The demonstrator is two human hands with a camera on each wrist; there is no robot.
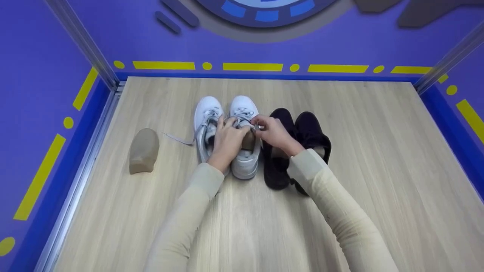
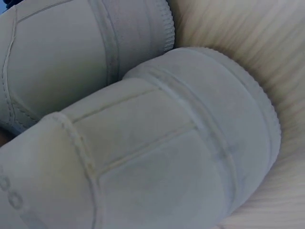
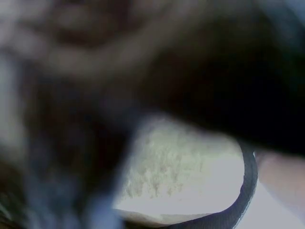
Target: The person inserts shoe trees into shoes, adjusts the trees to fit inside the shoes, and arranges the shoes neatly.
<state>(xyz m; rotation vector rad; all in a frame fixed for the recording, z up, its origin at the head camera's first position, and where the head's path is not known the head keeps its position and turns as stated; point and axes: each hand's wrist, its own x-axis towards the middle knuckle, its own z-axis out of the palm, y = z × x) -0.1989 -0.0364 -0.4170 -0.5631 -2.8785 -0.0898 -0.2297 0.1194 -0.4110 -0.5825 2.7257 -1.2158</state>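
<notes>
A pair of white sneakers stands side by side, the left sneaker (image 1: pixel 208 104) and the right sneaker (image 1: pixel 245 166), toes pointing away. My left hand (image 1: pixel 228 139) reaches over the right sneaker's opening, its fingers holding the grey shoelace (image 1: pixel 242 113) near the tongue. On that sneaker's right side my right hand (image 1: pixel 275 131) pinches the lace between thumb and fingers. From the left sneaker a loose lace end (image 1: pixel 177 139) trails onto the floor. The left wrist view shows the white heels (image 2: pixel 157 138) close up; the right wrist view is mostly blurred.
Black shoes (image 1: pixel 278 177) stand just right of the sneakers, partly under my right wrist; a pale insole (image 3: pixel 176 167) shows in the right wrist view. A beige toe-shaped block (image 1: pixel 144 151) lies at left. Blue walls (image 1: pixel 242 53) enclose the wooden surface (image 1: pixel 378 151).
</notes>
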